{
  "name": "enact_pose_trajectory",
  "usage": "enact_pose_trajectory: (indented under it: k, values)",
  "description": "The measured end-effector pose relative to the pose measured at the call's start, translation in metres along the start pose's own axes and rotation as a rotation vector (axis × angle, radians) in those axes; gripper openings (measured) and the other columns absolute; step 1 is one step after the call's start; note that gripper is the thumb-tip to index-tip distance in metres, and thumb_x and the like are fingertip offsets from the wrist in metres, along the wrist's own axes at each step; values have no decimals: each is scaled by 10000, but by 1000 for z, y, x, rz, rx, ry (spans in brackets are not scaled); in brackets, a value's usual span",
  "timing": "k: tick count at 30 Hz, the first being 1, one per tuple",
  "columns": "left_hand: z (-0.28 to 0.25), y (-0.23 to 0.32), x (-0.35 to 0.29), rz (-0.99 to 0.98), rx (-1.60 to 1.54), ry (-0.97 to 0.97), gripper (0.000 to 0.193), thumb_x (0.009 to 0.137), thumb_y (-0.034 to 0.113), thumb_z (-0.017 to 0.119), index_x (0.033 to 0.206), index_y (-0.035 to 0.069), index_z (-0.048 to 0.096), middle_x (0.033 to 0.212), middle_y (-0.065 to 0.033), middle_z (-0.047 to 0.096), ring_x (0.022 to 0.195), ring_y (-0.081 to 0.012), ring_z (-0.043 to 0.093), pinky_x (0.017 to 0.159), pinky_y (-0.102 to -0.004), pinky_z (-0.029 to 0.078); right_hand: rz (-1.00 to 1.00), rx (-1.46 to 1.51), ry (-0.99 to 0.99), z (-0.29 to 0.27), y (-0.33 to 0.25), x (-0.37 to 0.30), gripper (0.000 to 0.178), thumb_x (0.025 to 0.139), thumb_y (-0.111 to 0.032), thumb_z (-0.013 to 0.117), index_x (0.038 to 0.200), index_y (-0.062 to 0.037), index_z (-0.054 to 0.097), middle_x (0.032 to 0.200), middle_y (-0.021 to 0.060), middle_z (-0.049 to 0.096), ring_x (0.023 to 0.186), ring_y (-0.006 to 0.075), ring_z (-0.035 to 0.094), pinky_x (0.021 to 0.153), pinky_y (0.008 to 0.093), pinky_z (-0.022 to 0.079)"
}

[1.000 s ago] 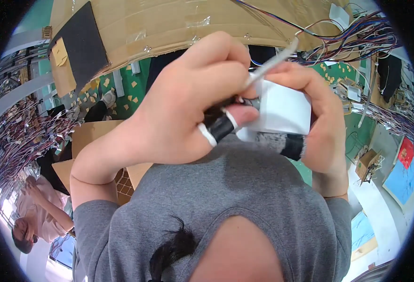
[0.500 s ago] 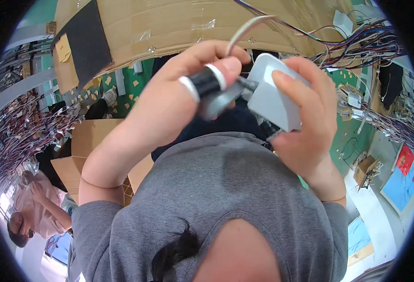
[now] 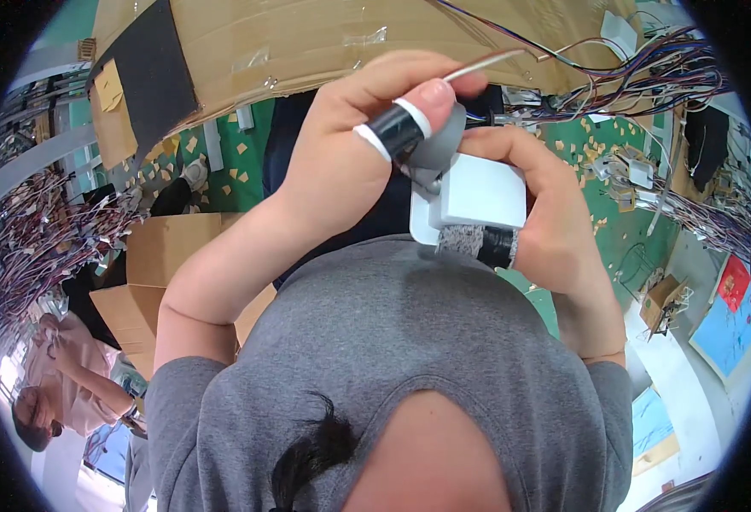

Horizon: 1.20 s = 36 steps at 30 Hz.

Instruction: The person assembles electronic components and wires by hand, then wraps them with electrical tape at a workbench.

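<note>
Close in front of my chest, my right hand [image 3: 555,200] is closed round a white plastic housing [image 3: 485,192], a small box shape with a flat flange. Black and grey speckled wrapping [image 3: 478,241] shows just below it, by the right thumb. My left hand [image 3: 341,145] pinches a thin pale cable [image 3: 493,64], which sticks out to the right between thumb and fingers. Black and white tape bands [image 3: 397,128] circle the left thumb. Between the hands, against the housing, sits a grey curved piece [image 3: 444,143]; its kind and the left fingers' grip on it are partly hidden.
A cardboard-covered table [image 3: 307,34] lies beyond my hands, with a black sheet [image 3: 154,77] at its left. Bundled wires [image 3: 666,81] spread at right. An open carton [image 3: 149,256] stands at left, near another person [image 3: 77,367]. Scraps lie on the green floor [image 3: 239,158].
The housing has turned and moved slightly left and down in my right hand. My left hand has shifted right and up, and the cable now points further right.
</note>
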<state>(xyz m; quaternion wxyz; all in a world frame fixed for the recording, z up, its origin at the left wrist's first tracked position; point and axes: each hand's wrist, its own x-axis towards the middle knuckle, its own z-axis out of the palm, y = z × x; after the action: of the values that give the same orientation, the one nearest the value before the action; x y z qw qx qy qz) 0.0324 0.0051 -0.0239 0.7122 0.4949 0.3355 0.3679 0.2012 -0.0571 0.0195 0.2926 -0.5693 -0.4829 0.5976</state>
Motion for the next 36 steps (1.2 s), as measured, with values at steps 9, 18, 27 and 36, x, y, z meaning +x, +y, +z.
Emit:
enact_pose_trajectory:
  k: [9, 18, 27, 36]
  values:
    - [-29, 28, 7, 317, 635, -439, 413, 642, 302, 745, 882, 9, 582, 942, -97, 582, 900, -190, 549, 807, -309, 418, 235, 216, -60, -6, -8, -5, 545, 543, -158, 790, 1010, -17, 547, 972, 51, 596, 896, 115, 572, 806, 252, 440]
    - [-17, 32, -22, -348, -223, -270, 388, 773, 268, 704, 973, -18, 536, 811, -11, 551, 710, -48, 494, 621, -177, 395, -377, -467, 373, 2, 9, -4, 456, 519, 85, 609, 960, -16, 547, 983, 156, 554, 921, 327, 546, 802, 341, 437]
    - [10, -12, -8, -133, 150, 1, 483, 712, 386, 735, 927, -4, 547, 787, -56, 581, 742, -99, 544, 655, -250, 442, -207, -178, 58, 10, 11, -6, 412, 626, -27, 750, 987, -39, 552, 1063, 90, 533, 937, 158, 560, 809, 266, 435]
    - [1, 5, 8, -126, -257, -374, 774, 598, 413, 769, 1221, 36, 506, 1296, -188, 444, 1039, -246, 532, 880, -324, 417, 132, 434, -135, -14, 5, -11, 319, 691, -113, 685, 971, -28, 558, 958, 39, 604, 865, 92, 565, 775, 237, 432]
